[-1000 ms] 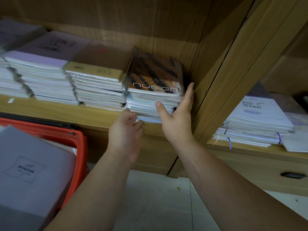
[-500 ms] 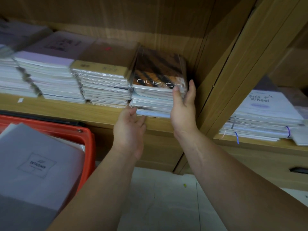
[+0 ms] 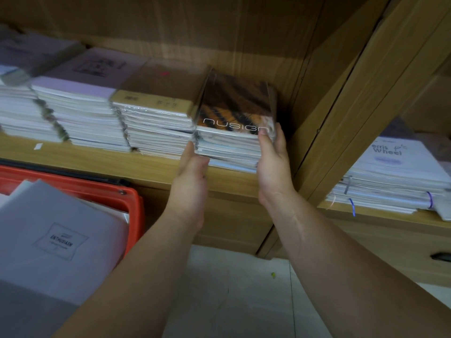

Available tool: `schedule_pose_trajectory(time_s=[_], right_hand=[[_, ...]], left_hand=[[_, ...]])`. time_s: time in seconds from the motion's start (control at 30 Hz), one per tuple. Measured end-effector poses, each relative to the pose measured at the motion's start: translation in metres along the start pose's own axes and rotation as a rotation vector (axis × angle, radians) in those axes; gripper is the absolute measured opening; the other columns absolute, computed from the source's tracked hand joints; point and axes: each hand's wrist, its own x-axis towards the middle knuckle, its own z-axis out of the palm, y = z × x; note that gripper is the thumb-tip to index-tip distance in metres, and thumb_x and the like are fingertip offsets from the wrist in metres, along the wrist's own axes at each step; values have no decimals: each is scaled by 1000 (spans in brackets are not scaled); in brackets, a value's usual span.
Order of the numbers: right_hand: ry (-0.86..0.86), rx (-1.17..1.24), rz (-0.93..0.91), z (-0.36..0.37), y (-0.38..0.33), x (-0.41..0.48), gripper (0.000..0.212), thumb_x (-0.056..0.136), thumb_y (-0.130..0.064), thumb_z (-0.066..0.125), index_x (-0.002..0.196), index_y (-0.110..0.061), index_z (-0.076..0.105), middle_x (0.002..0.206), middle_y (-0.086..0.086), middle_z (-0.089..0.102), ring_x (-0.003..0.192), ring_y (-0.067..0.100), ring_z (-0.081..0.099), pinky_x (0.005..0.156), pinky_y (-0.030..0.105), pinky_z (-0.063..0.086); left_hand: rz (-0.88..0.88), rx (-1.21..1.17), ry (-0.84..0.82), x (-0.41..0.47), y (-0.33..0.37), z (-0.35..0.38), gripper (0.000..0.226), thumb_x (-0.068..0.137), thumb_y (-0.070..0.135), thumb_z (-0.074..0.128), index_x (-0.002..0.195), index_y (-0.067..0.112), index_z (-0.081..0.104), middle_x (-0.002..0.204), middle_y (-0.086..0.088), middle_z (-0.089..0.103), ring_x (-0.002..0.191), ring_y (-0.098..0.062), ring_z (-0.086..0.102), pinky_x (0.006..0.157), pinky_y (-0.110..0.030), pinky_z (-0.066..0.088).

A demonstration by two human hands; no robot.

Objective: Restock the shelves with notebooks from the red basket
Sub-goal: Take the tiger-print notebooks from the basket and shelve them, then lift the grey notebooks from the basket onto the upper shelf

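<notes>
A stack of notebooks with an orange-and-black "nusign" cover [image 3: 235,111] stands at the right end of the wooden shelf [image 3: 151,164]. My right hand [image 3: 272,162] holds the stack's right front corner, thumb on the top cover and fingers along the side. My left hand [image 3: 191,181] touches the stack's lower left front with straight fingers. The red basket [image 3: 133,203] sits at lower left below the shelf, with a grey "Enthusiasm" notebook [image 3: 56,237] lying on top of its contents.
Left of the nusign stack stand a kraft-brown stack [image 3: 156,103], a lilac stack [image 3: 80,89] and a grey stack. A vertical wooden divider [image 3: 341,98] bounds the shelf on the right. Beyond it lies a "Ferris Wheel" pile [image 3: 390,172]. Pale tiled floor lies below.
My right hand moved from in front of the stack up to its right corner and took hold of it. My left hand rose to the stack's lower left edge.
</notes>
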Motion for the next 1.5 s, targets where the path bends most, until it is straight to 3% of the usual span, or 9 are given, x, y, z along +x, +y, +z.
schedule_pose_trajectory(time_s=[0.2, 0.43, 0.6, 0.73, 0.87, 0.97, 1.17, 1.3, 1.5], right_hand=[[49, 26, 25, -3, -15, 14, 61, 108, -46, 49, 164, -34, 27, 159, -4, 47, 145, 20, 45, 118, 43, 36], [133, -10, 0, 8, -17, 28, 51, 111, -31, 46, 160, -27, 35, 142, -10, 52, 133, 15, 49, 109, 36, 40], [129, -72, -42, 12, -18, 23, 48, 113, -29, 43, 160, -26, 36, 120, -21, 47, 117, 4, 44, 95, 26, 36], [143, -262, -98, 9, -25, 12, 61, 110, -39, 45, 165, -26, 22, 168, -2, 29, 155, 21, 29, 117, 31, 28], [103, -619, -557, 24, -36, -14, 63, 106, -43, 46, 162, -17, 33, 173, 8, 21, 162, 27, 7, 130, 54, 13], [-119, -592, -743, 61, -37, -29, 57, 104, -36, 48, 155, -11, 45, 168, 9, 34, 161, 28, 14, 131, 45, 16], [-525, -592, -572, 132, -27, -77, 51, 103, -31, 50, 150, -12, 53, 165, 8, 39, 159, 24, 21, 119, 5, 7], [-817, -753, -199, 163, -36, -110, 53, 104, -33, 56, 155, -18, 48, 168, 4, 32, 156, 20, 28, 120, 22, 21], [-917, -868, 334, 195, -70, -148, 62, 104, -34, 60, 160, -20, 38, 168, 5, 31, 150, 26, 38, 115, 39, 40]], left_hand=[[476, 875, 60, 6, 7, -2, 70, 104, 22, 52, 164, 20, 17, 170, -3, 20, 156, -18, 18, 126, -34, 18], [393, 1317, -1, 25, 14, 12, 79, 102, 31, 47, 164, 11, 3, 173, -11, -7, 154, -33, 14, 123, -43, 18], [358, 1389, 20, 34, 24, 14, 78, 102, 31, 46, 165, 15, 3, 173, -7, -8, 147, -33, 23, 117, -45, 27], [407, 1280, 4, 24, 29, 7, 72, 102, 24, 48, 165, 18, 12, 173, -5, 0, 145, -32, 30, 119, -40, 28], [575, 1036, 160, 6, 46, -20, 55, 96, 12, 51, 151, 13, 47, 156, -13, 44, 141, -31, 42, 118, -40, 33], [615, 1002, 294, -4, 65, -58, 48, 90, 12, 50, 136, 8, 61, 134, -11, 59, 124, -28, 55, 107, -38, 44], [346, 1170, 472, -35, 94, -146, 44, 85, 13, 53, 127, 10, 66, 127, -13, 62, 109, -38, 61, 95, -47, 50], [-4, 1346, 481, -75, 119, -193, 46, 83, 25, 57, 124, 9, 68, 124, -20, 65, 104, -47, 60, 87, -50, 50], [-589, 1356, 229, -128, 168, -242, 74, 97, 47, 58, 160, 28, 24, 162, -11, 36, 144, -37, 37, 116, -52, 36]])
